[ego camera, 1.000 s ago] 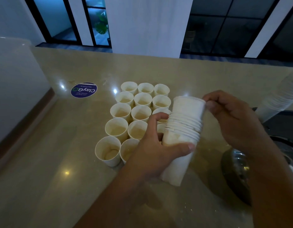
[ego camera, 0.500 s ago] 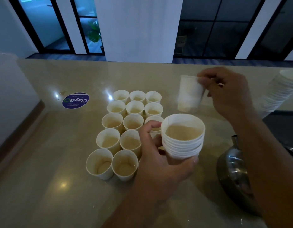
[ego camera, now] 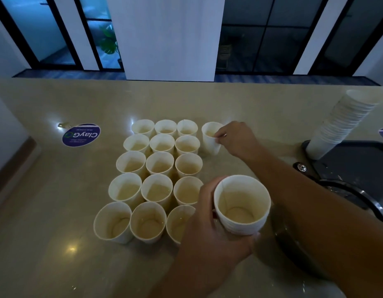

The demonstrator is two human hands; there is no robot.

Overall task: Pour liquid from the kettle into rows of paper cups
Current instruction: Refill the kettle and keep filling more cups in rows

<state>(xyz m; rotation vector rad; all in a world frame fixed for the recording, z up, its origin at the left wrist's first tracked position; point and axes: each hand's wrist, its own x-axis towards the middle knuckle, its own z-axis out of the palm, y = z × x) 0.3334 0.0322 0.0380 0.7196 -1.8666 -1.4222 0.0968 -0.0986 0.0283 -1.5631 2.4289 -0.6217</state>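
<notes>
the only thing you're getting readable here is "clayg" in white letters on the round blue sticker (ego camera: 81,134) sitting upside down on the counter (ego camera: 57,190); its smaller lines are staying too blurry.

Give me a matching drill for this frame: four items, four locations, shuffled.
Items:
1. single cup
2. short stack
3. tall stack
4. sticker

Places:
A. far right, leaning by the dark tray
B. left of the cup grid, flat on the counter
C. pinched by the right hand, right of the back row
D. gripped by the left hand, near the camera

Pairs: 1-C, 2-D, 3-A, 4-B
</notes>
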